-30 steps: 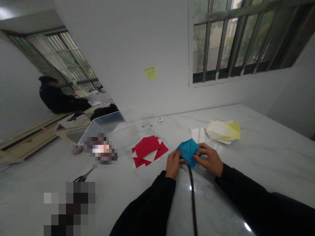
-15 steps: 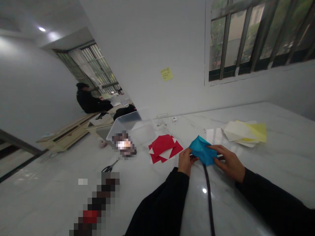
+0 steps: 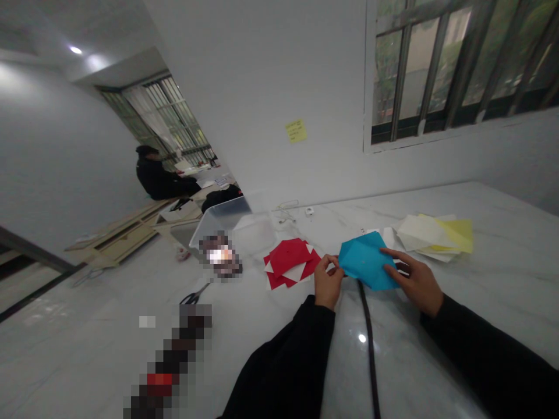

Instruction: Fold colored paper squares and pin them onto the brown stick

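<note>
Between my hands, over the marble-patterned table, is a folded sheet of blue paper (image 3: 367, 262), now broad and fairly flat with angled edges. My left hand (image 3: 328, 282) pinches its left corner between thumb and fingers. On the other side, my right hand (image 3: 417, 282) grips the right edge, fingers on top and the thumb mostly hidden. Just left of my left hand lies a pile of folded red paper (image 3: 290, 262) with white patches showing. A dark strap or cord (image 3: 370, 349) runs from under the blue paper towards me.
White and yellow paper sheets (image 3: 437, 235) lie at the back right. Scissors (image 3: 194, 295) rest on the left, near a clear plastic bin (image 3: 222, 215) and a blurred-out object (image 3: 220, 256). A person in dark clothes (image 3: 159, 177) sits far left. A yellow note (image 3: 296, 131) is on the wall.
The blue paper has gone from a peaked, creased shape to a wider, flatter one. My right hand has shifted slightly right with its edge; my left hand has barely moved.
</note>
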{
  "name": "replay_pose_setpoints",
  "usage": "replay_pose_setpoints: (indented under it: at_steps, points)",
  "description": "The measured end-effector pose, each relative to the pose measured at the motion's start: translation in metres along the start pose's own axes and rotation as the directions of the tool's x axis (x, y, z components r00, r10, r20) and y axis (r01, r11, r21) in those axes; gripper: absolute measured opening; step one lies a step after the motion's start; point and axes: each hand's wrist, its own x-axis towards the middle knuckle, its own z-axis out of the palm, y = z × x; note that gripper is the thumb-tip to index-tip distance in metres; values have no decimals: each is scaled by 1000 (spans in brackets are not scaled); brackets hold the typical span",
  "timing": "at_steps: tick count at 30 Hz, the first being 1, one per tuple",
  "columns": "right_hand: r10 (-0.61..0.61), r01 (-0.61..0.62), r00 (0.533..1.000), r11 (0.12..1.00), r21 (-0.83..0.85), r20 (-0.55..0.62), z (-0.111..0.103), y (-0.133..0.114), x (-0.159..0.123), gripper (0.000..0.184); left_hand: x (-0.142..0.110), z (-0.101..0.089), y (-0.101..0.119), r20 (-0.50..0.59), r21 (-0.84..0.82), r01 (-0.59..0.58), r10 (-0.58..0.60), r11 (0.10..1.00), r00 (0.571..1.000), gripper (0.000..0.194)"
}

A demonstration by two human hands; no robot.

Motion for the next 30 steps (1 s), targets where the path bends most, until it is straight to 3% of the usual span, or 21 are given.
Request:
replay_pose_setpoints:
  at_steps: [2, 5, 9, 12, 16, 19, 23, 30]
  points:
    - [3, -2, 1000, 999, 37, -28, -1, 6, 4, 50, 0, 0, 1, 39, 51, -4, 2, 999, 999, 10]
    - [8, -3, 998, 997, 74, -59, -3, 13, 8, 49, -1, -1, 1, 56, 109, 3, -9, 994, 998, 24]
    - [32, -23, 996, 994, 108, -82, -6, 13, 10, 47, 0, -2, 0, 54, 161, -9, 0, 987, 999, 26]
    - [130, -112, 989, 970, 214, -73, -8, 9, 11, 46, 2, -5, -3, 65, 134, 17, -26, 991, 998, 37]
    - [308, -288, 949, 769, 571, 63, -9, 2, 13, 46, 6, -7, -5, 78, -44, 102, -98, 994, 992, 47]
    - [378, -359, 917, 635, 684, 130, -11, -2, 15, 46, 8, -8, -3, 124, -185, 200, -179, 962, 976, 52]
    - [396, -387, 904, 594, 706, 162, -15, -2, 17, 44, 9, -10, 6, 199, -281, 239, -187, 929, 962, 56]
    - [363, -459, 888, 648, 607, 284, -20, -3, 17, 48, 12, -14, 12, 276, -262, 227, -152, 938, 949, 57]
